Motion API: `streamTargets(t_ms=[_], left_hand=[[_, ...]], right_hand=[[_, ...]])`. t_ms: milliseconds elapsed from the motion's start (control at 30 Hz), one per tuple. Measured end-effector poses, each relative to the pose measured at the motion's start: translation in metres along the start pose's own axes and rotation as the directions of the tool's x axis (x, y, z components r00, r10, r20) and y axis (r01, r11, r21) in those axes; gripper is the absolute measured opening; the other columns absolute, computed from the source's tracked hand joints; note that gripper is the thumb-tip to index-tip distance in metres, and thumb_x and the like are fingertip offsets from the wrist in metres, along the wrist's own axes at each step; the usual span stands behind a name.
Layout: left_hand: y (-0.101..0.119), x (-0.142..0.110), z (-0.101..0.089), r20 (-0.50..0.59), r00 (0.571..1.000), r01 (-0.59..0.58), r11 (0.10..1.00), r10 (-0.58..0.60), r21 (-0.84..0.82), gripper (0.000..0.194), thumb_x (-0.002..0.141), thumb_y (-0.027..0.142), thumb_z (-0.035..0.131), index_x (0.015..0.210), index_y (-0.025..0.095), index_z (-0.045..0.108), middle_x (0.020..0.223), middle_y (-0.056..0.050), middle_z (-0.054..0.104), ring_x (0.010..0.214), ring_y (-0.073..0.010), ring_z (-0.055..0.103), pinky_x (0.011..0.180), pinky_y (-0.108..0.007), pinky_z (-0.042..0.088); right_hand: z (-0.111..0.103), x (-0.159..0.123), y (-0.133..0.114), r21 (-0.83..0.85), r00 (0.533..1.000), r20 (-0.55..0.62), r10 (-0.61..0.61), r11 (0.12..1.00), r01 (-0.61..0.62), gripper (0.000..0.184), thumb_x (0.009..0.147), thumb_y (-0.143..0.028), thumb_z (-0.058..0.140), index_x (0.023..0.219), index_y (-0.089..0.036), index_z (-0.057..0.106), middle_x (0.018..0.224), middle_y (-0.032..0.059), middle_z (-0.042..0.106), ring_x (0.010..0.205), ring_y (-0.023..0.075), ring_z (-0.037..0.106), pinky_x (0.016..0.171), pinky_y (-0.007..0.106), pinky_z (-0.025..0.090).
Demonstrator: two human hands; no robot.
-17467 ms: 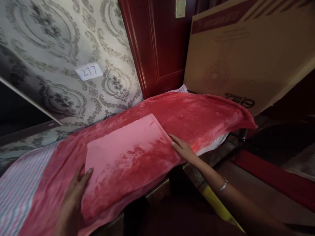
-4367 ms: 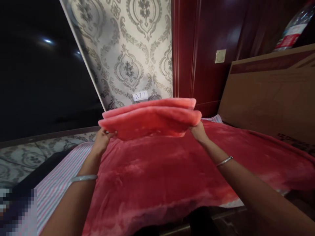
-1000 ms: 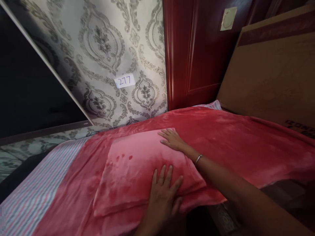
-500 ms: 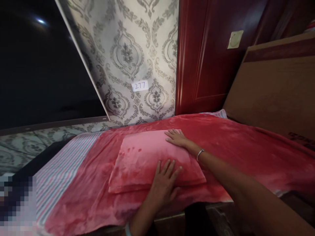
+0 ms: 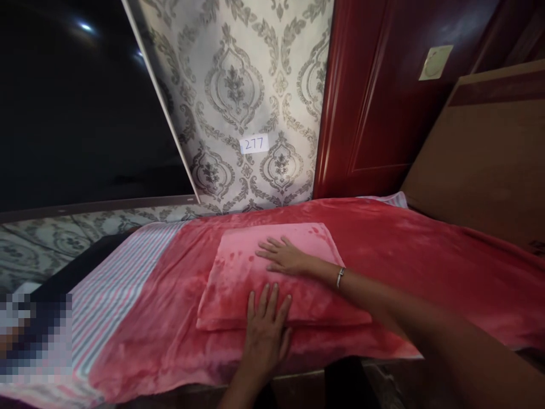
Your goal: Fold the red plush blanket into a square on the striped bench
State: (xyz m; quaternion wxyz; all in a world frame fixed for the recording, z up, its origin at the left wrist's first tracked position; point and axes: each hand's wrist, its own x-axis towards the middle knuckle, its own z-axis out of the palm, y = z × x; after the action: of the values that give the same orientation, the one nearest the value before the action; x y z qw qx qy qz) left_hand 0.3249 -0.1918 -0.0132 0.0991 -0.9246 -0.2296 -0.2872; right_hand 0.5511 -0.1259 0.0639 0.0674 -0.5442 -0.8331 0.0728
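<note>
A folded pink fleece cloth lies on a red fleece blanket spread over a raised surface. My left hand rests flat on the folded cloth's near edge, fingers stretched forward. My right hand lies flat on the cloth's middle, fingers spread and pointing left. A bangle is on my right wrist. Neither hand holds anything.
A striped pink and grey sheet shows under the blanket at the left. Patterned wallpaper with a "277" label stands behind, a dark screen to its left. A red wooden door and a large cardboard box stand at the right.
My right hand has slid left from the cloth's far right corner to its middle. My left hand has shifted slightly left along the near edge. The view has panned a little.
</note>
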Motion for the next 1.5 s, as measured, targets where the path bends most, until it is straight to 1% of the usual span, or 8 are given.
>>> streamTargets(t_ms=[167, 300, 533, 867, 1067, 1167, 1333, 1500], left_hand=[[0.001, 0.0, 0.002, -0.006, 1.0, 0.005, 1.0, -0.005, -0.029, 0.062, 0.09, 0.03, 0.059, 0.151, 0.028, 0.045, 0.16, -0.009, 0.041, 0.152, -0.0294, 0.027, 0.124, -0.054, 0.008], [0.003, -0.001, 0.001, -0.031, 0.999, 0.018, 0.997, -0.02, -0.072, 0.058, 0.091, 0.04, 0.061, 0.147, 0.027, 0.05, 0.159, -0.009, 0.042, 0.152, -0.0298, 0.028, 0.124, -0.055, 0.008], [0.006, 0.001, -0.001, -0.009, 0.999, 0.035, 0.993, -0.037, -0.114, 0.056, 0.093, 0.039, 0.06, 0.146, 0.026, 0.051, 0.16, -0.008, 0.04, 0.152, -0.0304, 0.027, 0.124, -0.057, 0.01], [0.005, -0.001, -0.001, 0.016, 1.0, 0.015, 0.998, -0.014, -0.055, 0.062, 0.091, 0.031, 0.057, 0.151, 0.025, 0.044, 0.16, -0.012, 0.039, 0.151, -0.0336, 0.027, 0.12, -0.063, 0.018], [-0.013, -0.003, -0.019, 0.047, 0.999, -0.011, 0.999, 0.013, -0.051, 0.061, 0.089, 0.027, 0.057, 0.148, 0.024, 0.046, 0.156, -0.01, 0.045, 0.146, -0.032, 0.037, 0.117, -0.062, 0.027], [-0.033, -0.01, -0.03, -0.002, 0.999, 0.054, 0.999, -0.054, 0.0, 0.055, 0.09, 0.023, 0.055, 0.144, 0.023, 0.051, 0.153, -0.011, 0.049, 0.144, -0.031, 0.04, 0.118, -0.061, 0.026], [-0.057, -0.024, -0.036, -0.05, 0.987, 0.155, 0.987, -0.152, 0.048, 0.052, 0.092, 0.026, 0.054, 0.144, 0.023, 0.052, 0.152, -0.012, 0.05, 0.144, -0.0312, 0.041, 0.12, -0.062, 0.022], [-0.057, -0.035, -0.025, -0.056, 0.982, 0.185, 0.981, -0.182, 0.051, 0.057, 0.087, 0.029, 0.061, 0.143, 0.026, 0.054, 0.157, -0.013, 0.045, 0.148, -0.0338, 0.033, 0.119, -0.061, 0.021]], right_hand=[[-0.014, 0.023, 0.034, -0.011, 0.976, 0.018, 0.219, 0.976, -0.219, 0.062, 0.104, -0.055, 0.035, 0.16, -0.031, 0.026, 0.168, 0.0057, 0.016, 0.153, 0.0367, 0.013, 0.118, 0.068, 0.014], [-0.007, 0.036, 0.053, 0.024, 0.942, 0.027, 0.336, 0.941, -0.336, 0.062, 0.103, -0.058, 0.032, 0.16, -0.033, 0.025, 0.168, 0.0063, 0.018, 0.152, 0.0354, 0.019, 0.118, 0.063, 0.019], [0.018, 0.037, 0.067, 0.033, 0.943, -0.091, 0.321, 0.947, -0.32, 0.063, 0.103, -0.062, 0.028, 0.16, -0.034, 0.027, 0.166, 0.0071, 0.026, 0.149, 0.0337, 0.029, 0.119, 0.057, 0.023], [0.013, 0.036, 0.061, -0.024, 0.934, -0.058, 0.353, 0.935, -0.355, 0.063, 0.104, -0.058, 0.029, 0.161, -0.031, 0.025, 0.167, 0.0076, 0.022, 0.15, 0.0329, 0.027, 0.119, 0.056, 0.025], [-0.008, 0.041, 0.036, -0.031, 0.926, -0.04, 0.375, 0.926, -0.376, 0.064, 0.103, -0.057, 0.032, 0.161, -0.031, 0.026, 0.168, 0.0093, 0.017, 0.153, 0.0357, 0.013, 0.118, 0.063, 0.019], [-0.011, 0.047, 0.005, -0.038, 0.966, -0.08, 0.245, 0.968, -0.249, 0.064, 0.103, -0.058, 0.035, 0.16, -0.032, 0.026, 0.169, 0.0093, 0.013, 0.154, 0.0353, 0.009, 0.119, 0.063, 0.016], [0.0, 0.06, -0.051, -0.018, 1.0, -0.023, 0.003, 1.0, -0.003, 0.061, 0.103, -0.057, 0.039, 0.159, -0.036, 0.027, 0.168, 0.0075, 0.016, 0.154, 0.0331, 0.01, 0.118, 0.064, 0.016], [0.013, 0.069, -0.07, -0.026, 0.997, 0.017, -0.081, 0.996, 0.081, 0.059, 0.103, -0.056, 0.038, 0.158, -0.035, 0.031, 0.167, 0.0068, 0.02, 0.155, 0.0324, 0.007, 0.119, 0.065, 0.01]])
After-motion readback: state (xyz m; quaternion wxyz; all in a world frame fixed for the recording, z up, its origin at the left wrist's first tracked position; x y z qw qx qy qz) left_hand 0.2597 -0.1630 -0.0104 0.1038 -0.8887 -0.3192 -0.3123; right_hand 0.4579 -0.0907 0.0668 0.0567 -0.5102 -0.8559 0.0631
